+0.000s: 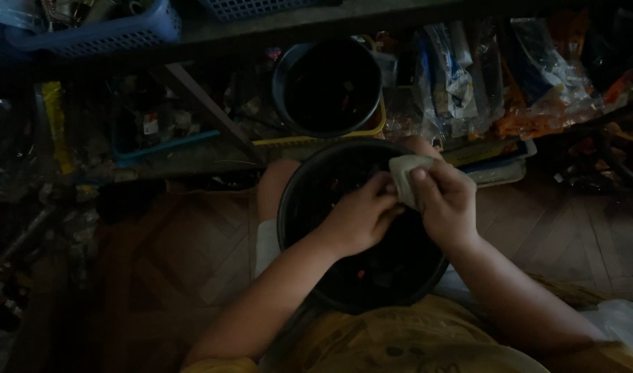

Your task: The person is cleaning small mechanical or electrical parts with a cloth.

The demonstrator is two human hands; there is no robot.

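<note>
A pale folded cloth (pixel 407 178) is pinched in the grip of both the left hand (pixel 361 217) and the right hand (pixel 446 204), above the far right rim of a black bowl (pixel 399 273) held on the lap. A second black bucket (pixel 328 86) is seen farther off.

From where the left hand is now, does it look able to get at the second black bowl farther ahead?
Probably yes: the left hand is over the near black bowl, and the second black bowl lies straight ahead with nothing visible between, though reach is uncertain.
</note>
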